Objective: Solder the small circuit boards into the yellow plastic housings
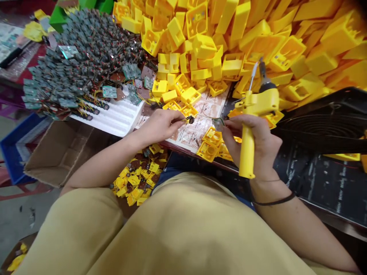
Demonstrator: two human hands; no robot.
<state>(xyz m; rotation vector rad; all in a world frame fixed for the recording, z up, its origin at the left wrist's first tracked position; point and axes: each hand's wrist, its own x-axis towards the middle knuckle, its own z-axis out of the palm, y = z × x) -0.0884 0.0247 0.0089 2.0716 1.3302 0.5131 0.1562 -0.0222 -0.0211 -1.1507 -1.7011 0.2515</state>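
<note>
My left hand (164, 124) pinches a small black round part (190, 120) with thin wires between thumb and fingertips, above the table edge. Those wires stretch right towards a small green circuit board (218, 123), gripped by the thumb and fingertips of my right hand (256, 141). That same hand also holds a yellow soldering gun (259, 103), its handle hanging down by the palm and its metal tip pointing up and away. Just beneath and beyond the left fingers lie open yellow plastic housings (183, 101). More such housings (210, 143) sit at the table's front edge.
A large heap of yellow housings (200, 47) covers the back and right. Piled circuit boards (86, 49) stand at the left behind a white foam tray (120, 116). Below are a cardboard box (57, 152), a blue crate (14, 149) and a container of yellow parts (139, 179).
</note>
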